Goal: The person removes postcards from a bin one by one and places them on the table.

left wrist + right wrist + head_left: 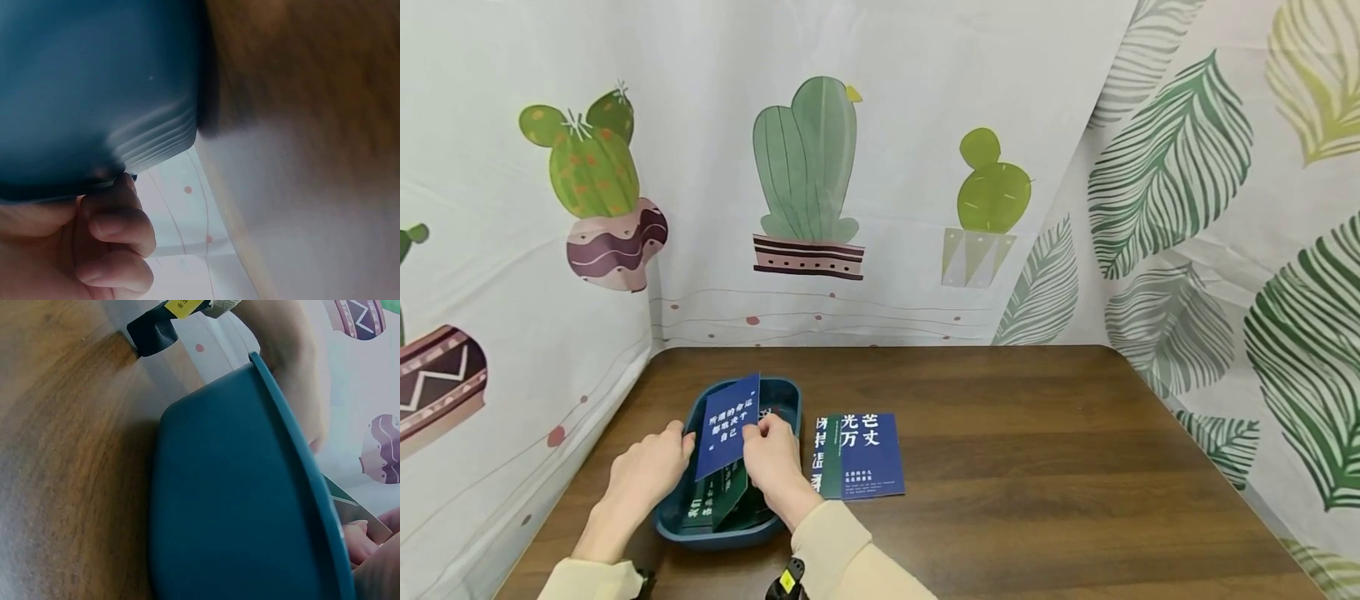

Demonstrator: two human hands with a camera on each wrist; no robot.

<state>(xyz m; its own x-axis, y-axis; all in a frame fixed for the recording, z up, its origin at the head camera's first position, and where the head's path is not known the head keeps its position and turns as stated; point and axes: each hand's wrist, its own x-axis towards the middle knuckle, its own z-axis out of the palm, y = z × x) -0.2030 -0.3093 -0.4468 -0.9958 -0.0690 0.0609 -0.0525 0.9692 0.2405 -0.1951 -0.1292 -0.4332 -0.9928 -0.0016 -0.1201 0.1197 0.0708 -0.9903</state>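
Observation:
A blue plastic basin (715,540) stands on the left part of the table, holding several dark green cards (724,493). Tilted up over them is a blue card with white characters (724,437). My right hand (772,462) pinches this card at its right edge, thumb on the printed face. On the basin's left side, my left hand (647,468) grips the rim. The left wrist view has its curled fingers (119,228) against the outside of the basin wall. From the right wrist view, the basin wall hides most of the right hand (369,550).
To the right of the basin, a blue-and-green printed card (827,458) and a blue card (872,454) lie side by side on the brown wooden table (1037,467). Behind the table hangs a curtain (910,125) printed with cacti and leaves.

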